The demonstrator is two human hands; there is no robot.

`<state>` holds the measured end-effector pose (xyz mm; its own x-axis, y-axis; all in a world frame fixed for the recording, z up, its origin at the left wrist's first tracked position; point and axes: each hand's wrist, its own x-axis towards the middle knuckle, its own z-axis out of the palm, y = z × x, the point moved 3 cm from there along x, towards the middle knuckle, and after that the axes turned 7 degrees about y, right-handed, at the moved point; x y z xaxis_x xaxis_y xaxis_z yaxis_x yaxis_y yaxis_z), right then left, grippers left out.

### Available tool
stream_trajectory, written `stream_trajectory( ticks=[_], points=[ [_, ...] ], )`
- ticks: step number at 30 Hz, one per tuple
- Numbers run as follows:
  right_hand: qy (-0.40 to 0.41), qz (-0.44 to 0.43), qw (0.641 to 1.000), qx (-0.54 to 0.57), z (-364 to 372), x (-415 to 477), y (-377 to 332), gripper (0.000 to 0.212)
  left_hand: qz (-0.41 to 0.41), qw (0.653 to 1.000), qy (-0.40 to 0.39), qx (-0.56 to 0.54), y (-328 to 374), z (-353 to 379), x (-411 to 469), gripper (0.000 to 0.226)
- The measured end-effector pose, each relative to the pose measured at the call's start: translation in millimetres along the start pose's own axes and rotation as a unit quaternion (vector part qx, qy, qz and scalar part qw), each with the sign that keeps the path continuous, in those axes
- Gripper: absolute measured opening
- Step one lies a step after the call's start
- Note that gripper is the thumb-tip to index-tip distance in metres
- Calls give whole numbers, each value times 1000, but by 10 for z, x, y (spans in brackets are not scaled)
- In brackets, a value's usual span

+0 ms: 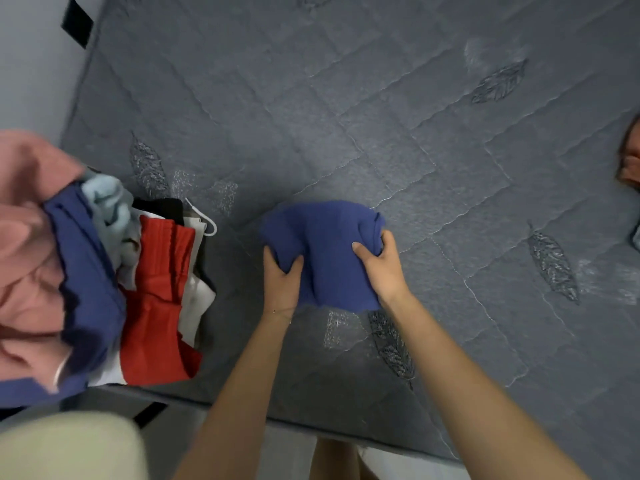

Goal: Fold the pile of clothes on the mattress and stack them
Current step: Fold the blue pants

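Grey quilted mattress [381, 116] carries a blue garment [322, 251], bunched mid-fold and gripped by the left hand [282, 278] and right hand [381, 268]; flattening is likely needed next, the pile [104, 271] being well apart.

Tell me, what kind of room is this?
Probably a bedroom: a bare quilted mattress fills the view, a pile of clothes lies at its left edge, and the left hand and right hand grip a blue garment on it.
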<state>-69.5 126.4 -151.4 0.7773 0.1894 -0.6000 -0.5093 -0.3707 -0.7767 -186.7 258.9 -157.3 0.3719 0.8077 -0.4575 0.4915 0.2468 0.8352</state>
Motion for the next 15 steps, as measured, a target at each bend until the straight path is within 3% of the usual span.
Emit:
stream_trajectory(
  ticks=[5,11,15],
  points=[
    [41,-42,998,35,-220,-612,-517,25,9,997,-4,-79,493,-401,-285,53],
    [80,-101,988,82,-369,-1568,-1440,11,50,988,3,-144,1476,-1051,-847,53],
    [81,-149,980,100,-254,-2188,-1994,13,81,978,-9,-190,2044,-1618,-1066,48]
  ],
)
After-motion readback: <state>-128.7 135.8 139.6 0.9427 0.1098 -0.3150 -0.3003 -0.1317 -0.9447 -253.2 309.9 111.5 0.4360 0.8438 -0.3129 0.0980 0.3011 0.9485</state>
